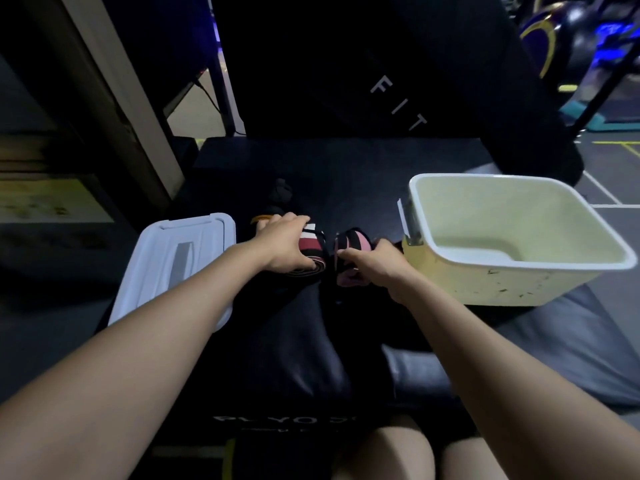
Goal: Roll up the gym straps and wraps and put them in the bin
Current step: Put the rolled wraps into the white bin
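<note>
Since nothing lies in the bin yet, you are near the start, and every line below reads against that.

Plyo box [304, 341]: your work surface, dark and padded, carrying the bin, the lid and the wraps; part of a printed word shows on its near face.

Bin [519, 285]: cream plastic, open, standing at your right on the box. As far as you can see into it, the inside is bare, so no roll has gone in.

Lid [173, 268]: white, lying flat at your left, off the bin. That step looks done.

Red-striped wrap [311, 251]: dark red with white and black stripes, under your left hand. Its near end shows coiled layers, so it looks rolled or close to it.

Pink wrap [349, 258]: pink and black, just beside the striped one and touching your right hand. A loose pink loop hangs toward you, so I judge it still needs rolling.

Black strap [282, 194]: a dark bundle beyond your left hand, untouched and too dim to tell whether it is rolled.

Left hand [282, 245]: your fingers are curled over the striped roll, gripping it.

Right hand [374, 263]: your fingertips pinch the pink wrap's fabric.

Left to do: finish both rolls, deal with the black strap, then carry each across to the bin.
</note>
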